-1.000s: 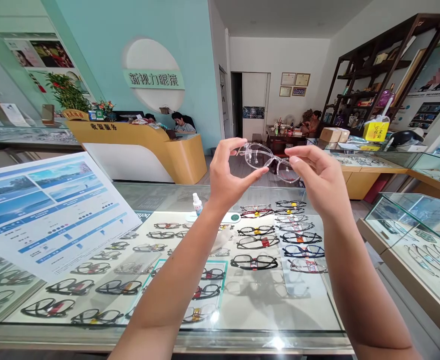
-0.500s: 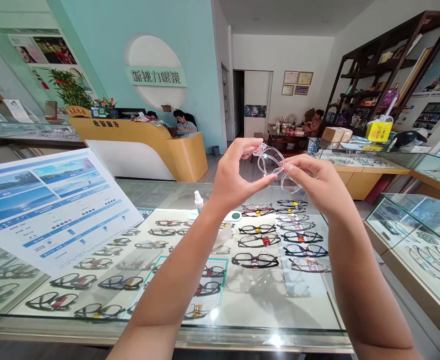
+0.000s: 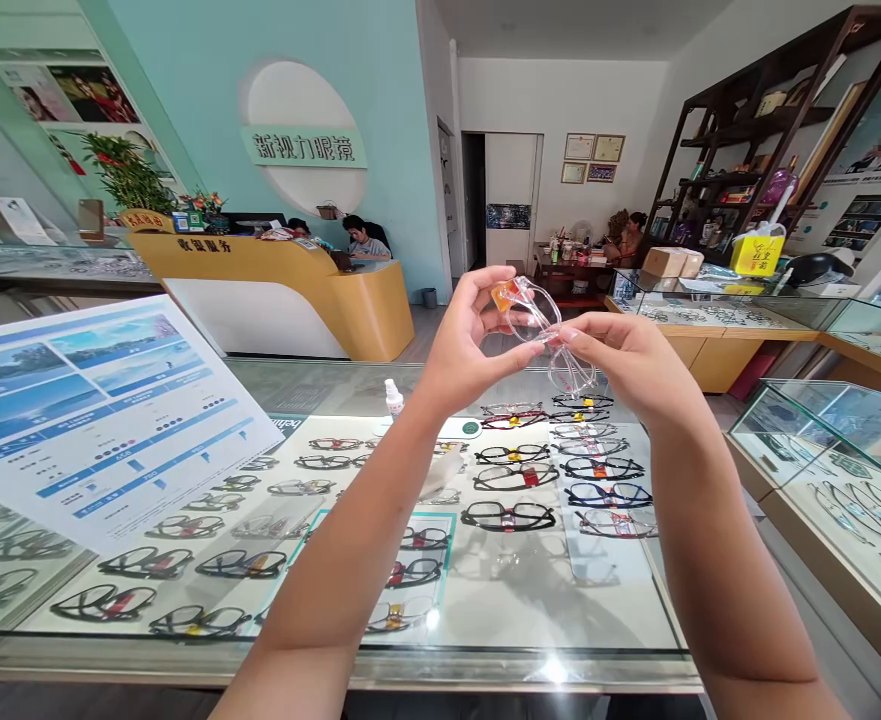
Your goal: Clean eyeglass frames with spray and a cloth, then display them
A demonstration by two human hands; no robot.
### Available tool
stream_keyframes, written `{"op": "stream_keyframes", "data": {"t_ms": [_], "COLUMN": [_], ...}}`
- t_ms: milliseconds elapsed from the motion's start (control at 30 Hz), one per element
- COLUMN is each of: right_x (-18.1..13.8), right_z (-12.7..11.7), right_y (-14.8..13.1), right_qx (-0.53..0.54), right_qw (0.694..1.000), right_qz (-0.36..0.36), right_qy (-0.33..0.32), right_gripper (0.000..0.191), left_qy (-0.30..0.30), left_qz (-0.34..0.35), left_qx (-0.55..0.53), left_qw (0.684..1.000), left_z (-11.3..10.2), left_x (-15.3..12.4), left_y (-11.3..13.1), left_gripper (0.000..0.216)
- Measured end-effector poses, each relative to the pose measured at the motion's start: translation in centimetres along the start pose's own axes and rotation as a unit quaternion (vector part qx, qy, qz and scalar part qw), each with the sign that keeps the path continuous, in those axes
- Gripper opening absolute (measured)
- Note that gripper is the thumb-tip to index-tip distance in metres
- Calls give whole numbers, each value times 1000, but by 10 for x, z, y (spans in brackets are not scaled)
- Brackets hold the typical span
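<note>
The person's left hand (image 3: 470,340) and right hand (image 3: 620,352), each grip grasping it, hold a clear-framed, see-through pair of eyeglasses (image 3: 537,310) aloft, higher than the glass-topped display surface (image 3: 500,615).

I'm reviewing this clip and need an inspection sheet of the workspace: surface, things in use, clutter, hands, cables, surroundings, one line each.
Surface: glass-topped display counter, with bright glare near its front edge.
Things in use: clear-framed glasses, held up above the counter, one lens higher than the other.
Clutter: printed sheet tilted at the left; white bottle upright; rows of eyeglass frames, many with coloured tags.
Hands: left hand grips the higher lens side; right hand pinches near the bridge.
Cables: nothing seen.
Surroundings: service desk with people behind it; dark shelving and more glass cases at the right.
</note>
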State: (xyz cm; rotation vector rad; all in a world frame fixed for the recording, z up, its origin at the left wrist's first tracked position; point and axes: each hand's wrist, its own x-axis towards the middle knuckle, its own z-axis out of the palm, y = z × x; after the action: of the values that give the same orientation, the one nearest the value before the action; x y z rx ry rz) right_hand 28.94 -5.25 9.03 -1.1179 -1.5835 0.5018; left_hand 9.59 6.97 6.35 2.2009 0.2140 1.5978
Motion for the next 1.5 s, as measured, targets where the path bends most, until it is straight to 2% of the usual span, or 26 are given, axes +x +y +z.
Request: {"op": "stream_keyframes", "data": {"t_ms": [100,167,233,333,400,567,800,967,1033,1133,1233,1333,1400,1500], "right_x": [3,4,4,4,3,1,-6,-7,-7,-9,-11,-13,-13,-13], "right_z": [2,3,6,11,16,26,32,26,22,17,18,20,21,21], "right_y": [3,4,4,3,4,3,-9,-13,-15,-19,-22,-23,-24,-25], "right_qx": [-26,-55,-82,-104,-115,-170,-258,-273,-273,-250,-219,-207,-204,-203], "right_qw": [998,993,988,983,980,971,961,959,957,960,968,972,974,974], "right_qz": [-11,-10,-12,-38,-62,-81,-43,7,25,31,20,6,4,9], "right_qy": [62,105,130,145,148,147,90,76,94,119,119,108,101,95], "right_gripper": [36,35,32,25,21,16,19,23,25,28,30,30,30,31], "left_qy": [120,163,123,27,3,10,17,-9,-50,-161,-296,-429,-481,-506], "left_qz": [28,36,8,-91,-148,-201,-250,-270,-272,-274,-258,-250,-258,-269], "left_qx": [82,125,120,60,28,-18,-28,2,47,151,234,270,284,297], "left_qw": [989,978,985,994,989,979,968,963,960,936,889,825,789,764], "left_z": [7,11,16,23,25,24,20,17,14,12,16,24,31,39], "left_x": [-2,-3,-5,-7,-7,-6,-6,-4,-3,-4,-9,-19,-26,-36], "left_y": [9,23,37,49,49,38,18,13,13,7,-10,-33,-48,-65], "left_gripper": [67,38,12,22,26,32,31,24,23,20,18,19,19,15]}}
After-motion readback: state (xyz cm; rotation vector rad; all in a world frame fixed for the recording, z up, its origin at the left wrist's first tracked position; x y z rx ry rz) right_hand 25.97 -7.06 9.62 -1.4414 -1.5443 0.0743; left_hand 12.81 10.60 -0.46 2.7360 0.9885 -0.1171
